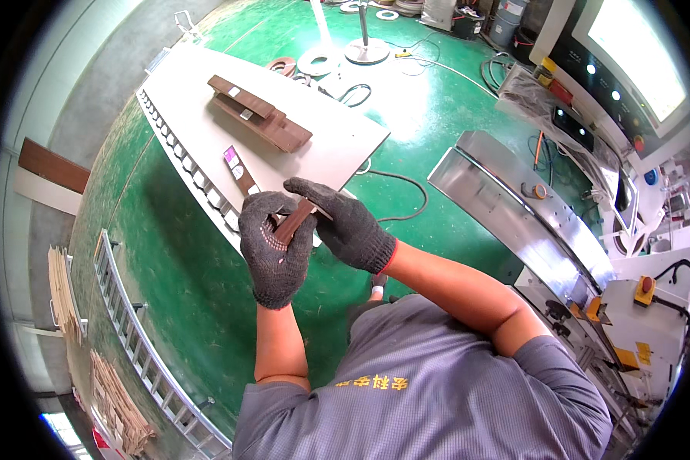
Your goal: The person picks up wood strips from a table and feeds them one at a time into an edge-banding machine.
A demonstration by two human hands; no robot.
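Both of my hands wear dark grey knit gloves and meet in front of my chest, over the near edge of a white tabletop [332,157]. My left hand [274,253] is closed around a short brown strip [293,223] that looks like wood-toned board. At the strip's upper end, my right hand [349,228] pinches it between thumb and fingers; a thin pale edge shows there. Just beyond my left hand lies a brown strip with purple and white labels [240,169]. Farther back on the tabletop rests a stack of brown boards [261,116] with small white labels.
Rollers [185,162] line the table's left edge. To the right stands a machine with a shiny metal bed [514,207] and a red stop button [647,284]. A metal roller frame [142,337] is at left. Hoses [414,192] and edging coils [318,61] lie on the green floor.
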